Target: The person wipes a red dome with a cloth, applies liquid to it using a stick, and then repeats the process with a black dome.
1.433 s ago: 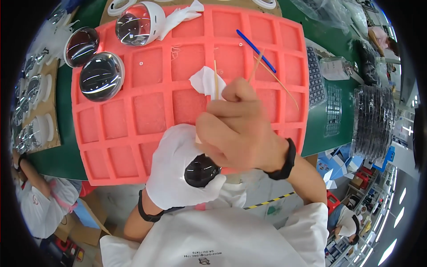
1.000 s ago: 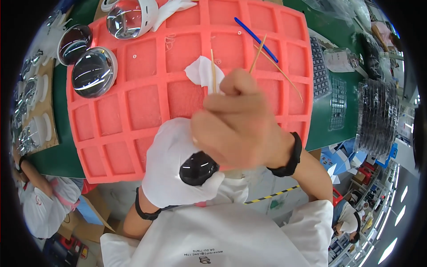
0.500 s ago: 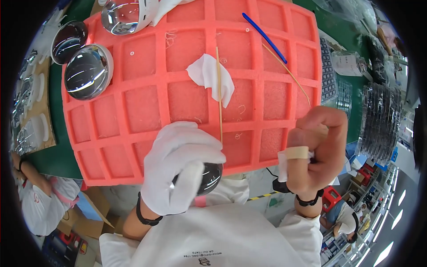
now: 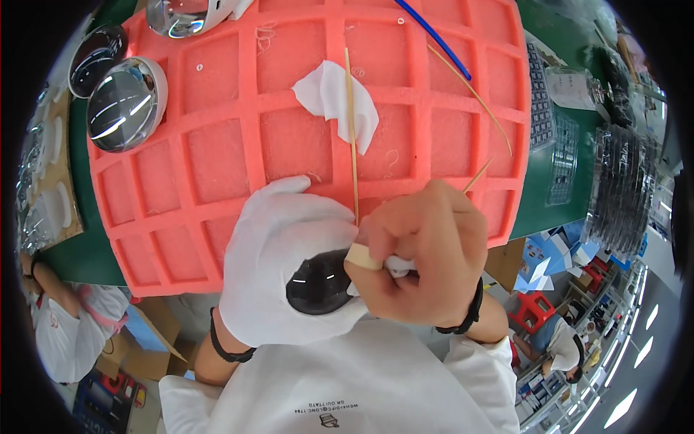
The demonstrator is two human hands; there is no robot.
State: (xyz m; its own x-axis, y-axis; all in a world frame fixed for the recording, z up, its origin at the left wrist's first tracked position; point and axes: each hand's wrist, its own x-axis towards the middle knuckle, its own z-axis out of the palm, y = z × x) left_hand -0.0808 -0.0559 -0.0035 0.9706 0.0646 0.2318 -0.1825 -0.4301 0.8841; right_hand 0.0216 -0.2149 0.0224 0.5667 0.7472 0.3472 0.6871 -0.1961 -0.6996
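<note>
My left hand (image 4: 271, 260), in a white glove, cups a dark, glossy domed piece (image 4: 319, 283) with its shiny face turned up. Bare but for a beige band on one finger, my right hand (image 4: 426, 253) is closed round a bit of white cloth (image 4: 399, 266) at the right edge of that piece. From behind the right hand a thin wooden stick (image 4: 478, 175) pokes out; whether the fingers grip it is hidden. Beyond the hands, a long wooden stick (image 4: 351, 123) lies across a crumpled white cloth (image 4: 325, 90) on the pink foam mat (image 4: 253, 145).
Clear domes in white housings (image 4: 126, 105) stand at the mat's far left. A blue rod (image 4: 437, 40) and another thin stick (image 4: 477, 94) lie at far right. Beyond the mat are a jar (image 4: 571, 88) and stacked clear trays (image 4: 625, 195). Other people sit at both sides.
My right hand has come left from the mat's right edge to the dark domed piece. My left hand has turned the piece, so its glossy face shows more. The view has shifted slightly.
</note>
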